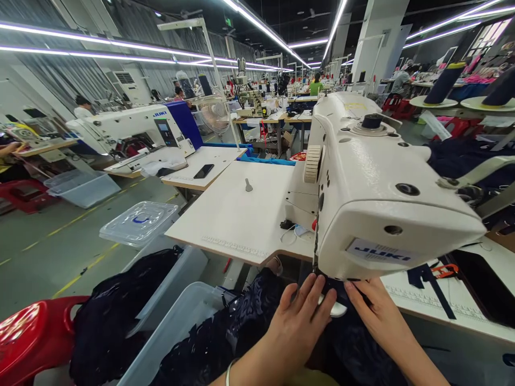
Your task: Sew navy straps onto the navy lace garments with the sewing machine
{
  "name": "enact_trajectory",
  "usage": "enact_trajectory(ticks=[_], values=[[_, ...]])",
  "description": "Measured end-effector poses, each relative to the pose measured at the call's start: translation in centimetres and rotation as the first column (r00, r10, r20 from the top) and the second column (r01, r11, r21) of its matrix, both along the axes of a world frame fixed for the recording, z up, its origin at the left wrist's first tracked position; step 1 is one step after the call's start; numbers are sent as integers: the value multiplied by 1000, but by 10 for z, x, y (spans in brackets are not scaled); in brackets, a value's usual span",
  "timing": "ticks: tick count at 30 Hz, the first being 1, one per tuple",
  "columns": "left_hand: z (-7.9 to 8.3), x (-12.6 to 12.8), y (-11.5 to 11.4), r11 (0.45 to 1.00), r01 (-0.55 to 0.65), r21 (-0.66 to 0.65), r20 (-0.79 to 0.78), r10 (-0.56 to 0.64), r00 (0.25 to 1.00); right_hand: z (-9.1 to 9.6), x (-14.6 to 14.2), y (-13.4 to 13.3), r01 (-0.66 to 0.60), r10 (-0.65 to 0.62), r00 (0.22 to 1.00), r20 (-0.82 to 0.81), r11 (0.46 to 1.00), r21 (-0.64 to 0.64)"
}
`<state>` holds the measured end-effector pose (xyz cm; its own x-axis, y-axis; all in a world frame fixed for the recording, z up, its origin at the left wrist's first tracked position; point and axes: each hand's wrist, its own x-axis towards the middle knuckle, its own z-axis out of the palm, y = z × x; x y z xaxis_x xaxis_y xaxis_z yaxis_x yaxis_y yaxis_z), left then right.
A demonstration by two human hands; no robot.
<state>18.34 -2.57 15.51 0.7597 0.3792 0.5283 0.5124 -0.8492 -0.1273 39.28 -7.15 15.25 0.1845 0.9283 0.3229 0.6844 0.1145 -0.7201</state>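
Observation:
A white JUKI sewing machine [362, 225] looms at the right, its head directly above both hands. My left hand [300, 316] lies palm down with fingers stretched and spread over dark navy fabric [354, 343], by the machine's near end. Closed at the fabric's edge under the machine head is my right hand [376, 311], its thumb side against the cloth and its other fingertips partly hidden. Between the hands sits a white curved plate [336, 309]. The needle area is hidden by the head and fingers. More navy patterned cloth [249, 308] spreads left of my left forearm.
The white table [229, 203] carries a small metal piece [248, 185]. Clear plastic bins [177, 284] and a red stool [36, 338] stand at lower left. Orange-handled snips [444, 271] and a dark phone-like slab [488, 287] lie at right. Another JUKI machine [132, 134] stands beyond.

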Motion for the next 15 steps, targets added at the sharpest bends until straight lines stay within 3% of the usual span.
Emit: enact_trajectory(ticks=[8, 15], values=[[3, 1, -1, 995, -30, 100, -28, 33, 999, -6, 8, 4, -23, 24, 999, 45, 999, -40], [5, 2, -4, 995, -21, 102, -40, 25, 999, -9, 7, 3, 17, -17, 998, 62, 1000, -4]])
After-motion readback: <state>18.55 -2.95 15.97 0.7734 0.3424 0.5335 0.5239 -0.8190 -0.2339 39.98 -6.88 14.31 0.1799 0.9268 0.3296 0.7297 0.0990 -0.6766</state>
